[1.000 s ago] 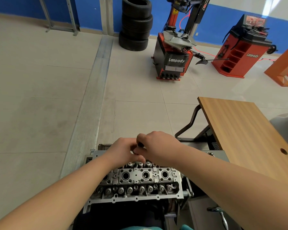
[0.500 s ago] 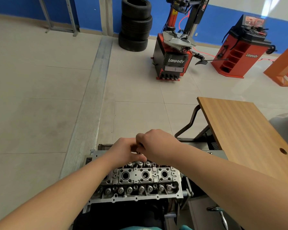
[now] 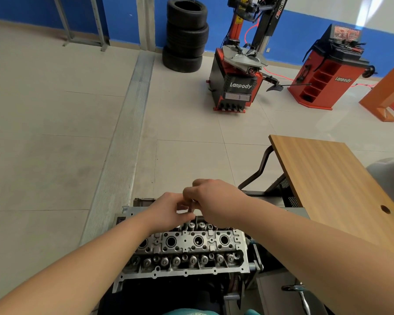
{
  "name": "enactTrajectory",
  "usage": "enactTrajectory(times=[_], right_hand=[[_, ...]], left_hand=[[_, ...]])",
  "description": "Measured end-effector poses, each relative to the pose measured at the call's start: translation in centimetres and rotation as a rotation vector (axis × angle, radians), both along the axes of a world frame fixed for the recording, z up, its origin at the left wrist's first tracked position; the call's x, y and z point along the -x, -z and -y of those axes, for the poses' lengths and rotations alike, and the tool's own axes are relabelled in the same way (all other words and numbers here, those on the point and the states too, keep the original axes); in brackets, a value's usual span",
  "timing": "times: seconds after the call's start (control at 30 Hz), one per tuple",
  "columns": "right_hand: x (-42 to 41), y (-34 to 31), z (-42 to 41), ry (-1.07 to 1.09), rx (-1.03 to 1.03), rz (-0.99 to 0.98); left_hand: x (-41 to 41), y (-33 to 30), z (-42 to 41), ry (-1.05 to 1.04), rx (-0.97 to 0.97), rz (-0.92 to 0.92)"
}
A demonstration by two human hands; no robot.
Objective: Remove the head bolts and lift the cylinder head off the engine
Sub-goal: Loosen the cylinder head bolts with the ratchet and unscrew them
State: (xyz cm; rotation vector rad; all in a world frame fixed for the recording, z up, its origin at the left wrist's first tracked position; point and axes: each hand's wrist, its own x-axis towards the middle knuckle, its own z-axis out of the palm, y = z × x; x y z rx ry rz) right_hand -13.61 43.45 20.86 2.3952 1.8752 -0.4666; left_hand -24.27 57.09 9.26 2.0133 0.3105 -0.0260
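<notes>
The silver cylinder head (image 3: 187, 248) sits on the engine in front of me, with its valve springs and round plug holes showing. Both my hands meet over its far edge. My right hand (image 3: 214, 201) pinches the top of a long thin head bolt (image 3: 191, 210) that stands upright, drawn part way out of the head. My left hand (image 3: 168, 211) grips the same bolt lower down, fingers curled around its shank. The bolt's lower end is hidden behind the head's far row of springs.
A wooden table (image 3: 332, 185) stands to the right of the engine. A ratchet handle (image 3: 301, 294) lies at the lower right. On the tiled floor beyond stand stacked tyres (image 3: 187, 35), a tyre changer (image 3: 239, 80) and a red wheel balancer (image 3: 328, 71).
Both hands have risen a little above the far edge of the head, and the bolt's shank now shows between them.
</notes>
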Motion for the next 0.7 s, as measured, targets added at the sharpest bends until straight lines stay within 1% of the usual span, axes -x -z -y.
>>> enactTrajectory(times=[0.07,0.13,0.2,0.27,0.33,0.4,0.47,0.53,0.6,0.67,0.7], right_hand=[[-0.2,-0.2,0.4,-0.045,-0.025,-0.069],[0.1,-0.5,0.5,-0.001,-0.087,-0.090],[0.3,-0.1,0.2,0.103,-0.085,-0.052],[0.4,0.1,-0.2,0.164,-0.042,0.013],[0.4,0.2,-0.2,0.111,-0.021,0.029],[0.3,0.0,0.1,0.025,-0.010,-0.038],[0.0,-0.3,0.4,-0.020,-0.020,-0.107],[0.2,-0.6,0.5,0.001,-0.075,-0.135],[0.4,-0.4,0.1,0.084,-0.081,-0.070],[0.5,-0.2,-0.2,0.159,-0.035,0.031],[0.6,-0.2,-0.3,0.155,-0.028,0.054]], left_hand=[[0.1,0.2,-0.1,-0.014,-0.025,-0.016],[0.1,0.1,-0.1,-0.048,-0.090,0.007],[-0.1,0.1,0.1,-0.076,-0.109,0.044],[-0.2,0.5,0.1,-0.081,-0.067,0.051],[0.1,0.6,-0.1,-0.053,0.003,0.037],[0.5,0.7,-0.2,-0.029,0.033,0.002],[0.6,0.7,-0.1,-0.026,0.010,-0.019],[0.3,0.5,0.1,-0.064,-0.060,0.000],[-0.1,0.7,0.2,-0.117,-0.119,0.034],[-0.2,1.1,0.1,-0.131,-0.094,0.059],[-0.1,1.3,0.1,-0.108,-0.055,0.060]])
